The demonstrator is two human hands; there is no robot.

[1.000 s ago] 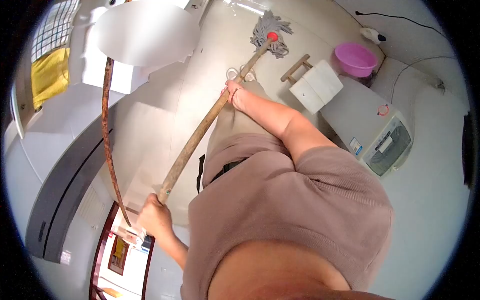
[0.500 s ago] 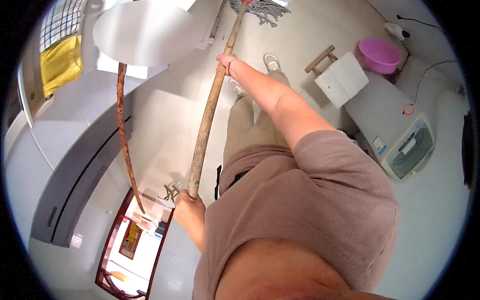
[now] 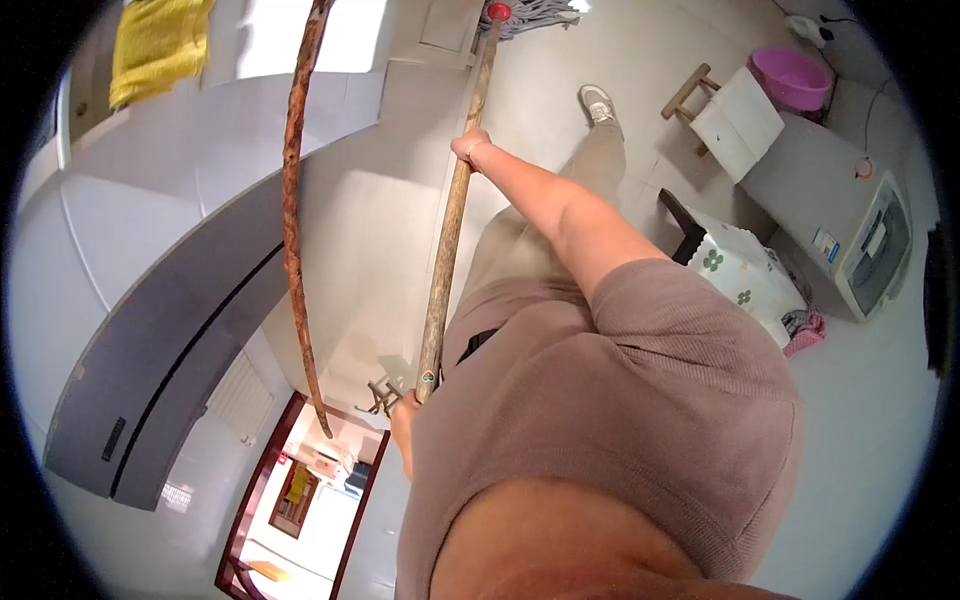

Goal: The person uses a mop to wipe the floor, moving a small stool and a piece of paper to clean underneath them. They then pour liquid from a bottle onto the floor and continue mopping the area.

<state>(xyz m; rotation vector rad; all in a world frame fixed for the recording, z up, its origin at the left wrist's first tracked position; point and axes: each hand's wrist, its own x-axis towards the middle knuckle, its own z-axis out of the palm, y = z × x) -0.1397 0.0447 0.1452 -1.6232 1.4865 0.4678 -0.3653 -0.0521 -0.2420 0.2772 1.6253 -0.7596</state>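
Mop head point(image 3: 530, 14) and shoes have shifted since a second ago: the grey strands have gone away from the white-topped stool point(image 3: 736, 124) toward the foot of the pale cabinet wall point(image 3: 425, 75), and where two shoes stood side by side, I can see only one shoe point(image 3: 600, 103) now, out on the tiles. The mop lies along a long slant, its strands down on the pale floor point(image 3: 640, 60) at the far edge of view, partly cut off. A red collar point(image 3: 498, 12) joins them to the wooden handle point(image 3: 450, 225), which runs back to the person's left side.

Partway up, the right hand point(image 3: 471, 148) has its fingers clamped round the wood. Near the body, the left hand point(image 3: 403, 412) is closed on the handle's near end, just past a small sticker point(image 3: 428, 377); its fingertips are hidden from me. Beside that hand, a small wooden frame point(image 3: 380, 397) shows.

Off to the right stands the stool, with a pink basin point(image 3: 792, 79) just behind it and a washing machine point(image 3: 880, 245) nearby. Closer to the person's hip sits something draped in a flowered cloth point(image 3: 745, 270). Over on the left, a knotty brown pole point(image 3: 292, 200) reaches down toward a dark-red doorframe point(image 3: 262, 480), and a yellow cloth point(image 3: 160, 48) hangs higher up.
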